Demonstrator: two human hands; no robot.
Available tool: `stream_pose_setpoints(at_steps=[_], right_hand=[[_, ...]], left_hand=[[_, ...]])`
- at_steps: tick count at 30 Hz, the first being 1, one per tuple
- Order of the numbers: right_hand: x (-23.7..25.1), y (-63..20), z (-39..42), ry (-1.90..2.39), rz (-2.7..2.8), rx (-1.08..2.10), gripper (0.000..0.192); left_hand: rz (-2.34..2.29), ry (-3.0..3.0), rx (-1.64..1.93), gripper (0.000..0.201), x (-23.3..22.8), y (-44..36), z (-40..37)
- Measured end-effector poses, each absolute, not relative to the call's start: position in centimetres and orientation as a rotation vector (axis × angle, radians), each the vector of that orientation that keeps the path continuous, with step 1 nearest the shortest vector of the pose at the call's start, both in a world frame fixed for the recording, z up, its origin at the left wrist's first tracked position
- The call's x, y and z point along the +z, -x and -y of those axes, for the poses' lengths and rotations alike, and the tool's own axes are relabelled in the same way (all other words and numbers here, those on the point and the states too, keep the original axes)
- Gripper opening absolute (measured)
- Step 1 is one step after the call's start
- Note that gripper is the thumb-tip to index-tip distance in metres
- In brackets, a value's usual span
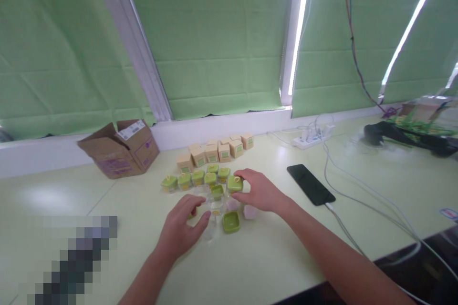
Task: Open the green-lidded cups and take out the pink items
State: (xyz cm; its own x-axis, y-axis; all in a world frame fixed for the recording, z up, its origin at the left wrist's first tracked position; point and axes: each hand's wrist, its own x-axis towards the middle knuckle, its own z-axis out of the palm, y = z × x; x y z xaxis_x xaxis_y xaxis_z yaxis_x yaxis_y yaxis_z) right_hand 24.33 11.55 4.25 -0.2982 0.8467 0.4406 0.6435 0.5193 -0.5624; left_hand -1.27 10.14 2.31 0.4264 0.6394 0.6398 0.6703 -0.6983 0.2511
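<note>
on the table (265,259), pinching a green-lidded container (235,184) between thumb and fingers of the right hand (260,191), apparently to steady it; with the left hand (183,225) half open beside a clear cup (216,206), cannot tell whether touching; with similar containers (198,178) clustered beyond, probably leaving working room.
</note>
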Motion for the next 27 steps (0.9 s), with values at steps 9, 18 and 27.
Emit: stream_pose_setpoints(at_steps=[9,18,27], right_hand=[[4.4,-22.8,-7.4,0.967,2.187,0.318,0.049],[3.6,-22.2,-7.0,0.977,2.196,0.341,0.035],[2.9,-22.5,-7.3,0.698,2.142,0.254,0.029]], left_hand=[[1.067,2.760,-1.128,0.052,2.9,-0.2,-8.3],[0.992,2.873,-1.156,0.053,2.8,-0.5,-8.1],[1.002,2.881,-1.216,0.050,2.9,-0.6,-7.9]])
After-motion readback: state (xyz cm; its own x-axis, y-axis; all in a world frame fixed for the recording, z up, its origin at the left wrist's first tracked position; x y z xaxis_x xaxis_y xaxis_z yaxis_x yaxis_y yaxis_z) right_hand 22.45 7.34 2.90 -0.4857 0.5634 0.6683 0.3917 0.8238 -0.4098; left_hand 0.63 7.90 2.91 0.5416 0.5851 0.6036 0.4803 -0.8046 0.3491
